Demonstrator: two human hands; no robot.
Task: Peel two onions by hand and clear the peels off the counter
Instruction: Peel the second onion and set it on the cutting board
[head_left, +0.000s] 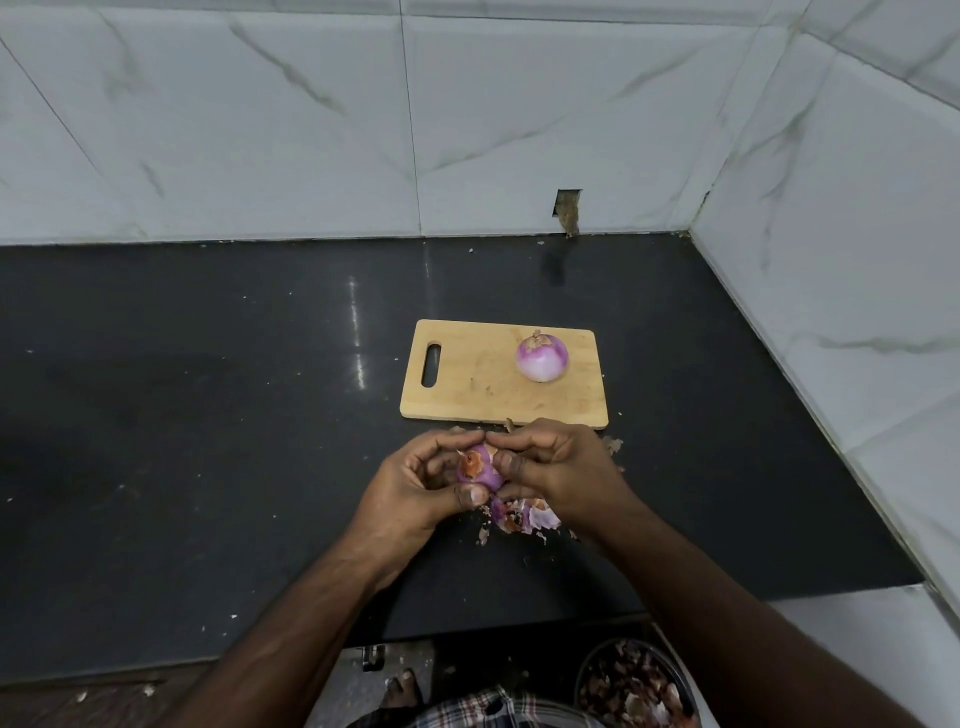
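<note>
A purple onion with bits of orange-brown skin still on it is held over the black counter. My left hand grips it from the left, thumb underneath. My right hand pinches at its right side with thumb and fingertips. A pile of loose peels lies on the counter just below my hands. A second onion, mostly peeled with a scrap of skin at its top, sits on the wooden cutting board behind my hands.
Small peel scraps dot the counter near the board's front right corner. Tiled walls close the back and right sides. Below the counter's front edge, at the lower right, stands a round bin holding peels.
</note>
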